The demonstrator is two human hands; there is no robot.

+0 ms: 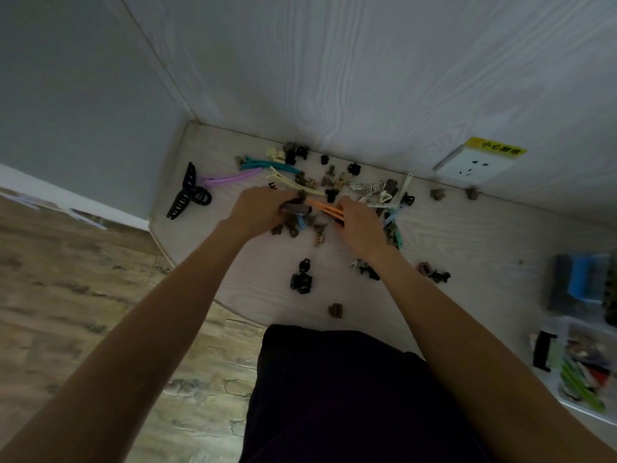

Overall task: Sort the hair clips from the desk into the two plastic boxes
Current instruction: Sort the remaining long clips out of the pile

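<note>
Both hands [257, 208] [359, 225] grip orange clips [325, 208] between their fingers.

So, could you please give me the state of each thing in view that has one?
Left hand: grips a brown clip.
Right hand: holds orange clips.
Big black claw clip: lying on the desk, untouched.
Near box: open, clips inside.
Far box: blurred, contents unclear.
Wall socket: nothing plugged in.

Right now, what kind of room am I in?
Probably a home room, perhaps a bedroom corner. A pale wood-grain desk set against matching wall panels, a wall socket, wood-look flooring and scattered hair clips suggest it.
</note>
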